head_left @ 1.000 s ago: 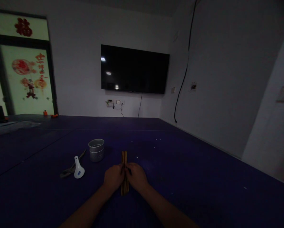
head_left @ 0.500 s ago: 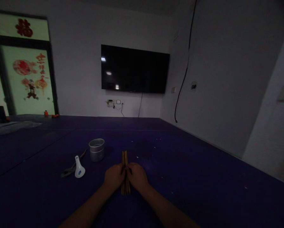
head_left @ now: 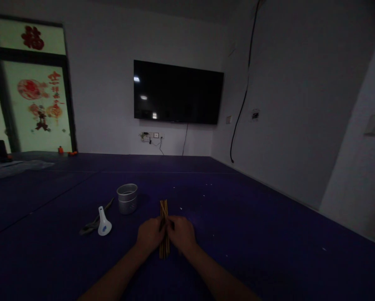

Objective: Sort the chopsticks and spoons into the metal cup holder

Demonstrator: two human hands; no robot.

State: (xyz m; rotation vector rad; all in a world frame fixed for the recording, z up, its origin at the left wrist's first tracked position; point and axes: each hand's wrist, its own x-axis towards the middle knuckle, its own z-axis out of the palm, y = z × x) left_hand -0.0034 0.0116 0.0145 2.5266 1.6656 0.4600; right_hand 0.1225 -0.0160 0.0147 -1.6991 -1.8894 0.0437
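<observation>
A bundle of several thin wooden chopsticks (head_left: 164,249) lies lengthwise on the dark blue surface (head_left: 263,234), pointing away from me. From the left, my left hand (head_left: 150,235) is closed around the bundle's middle. My right hand (head_left: 181,233) grips the same sticks from the other side, its fingers meeting the left ones. At the far end, one stick crosses the others at a slant. The fingertips and the centre of the bundle are hidden.
Left of the hands stand a grey metal cup (head_left: 127,205) and a white soup spoon (head_left: 104,226), which lies over a dark greyish strip (head_left: 88,228). Small white scraps (head_left: 181,208) dot the surface. A clear plastic sheet (head_left: 14,167) lies far left. Beyond, a television (head_left: 178,92) hangs on the wall.
The far ends of the chopsticks have shifted, and one now lies crosswise over the others. Their near ends have drawn closer together. Both hands stay in nearly the same place.
</observation>
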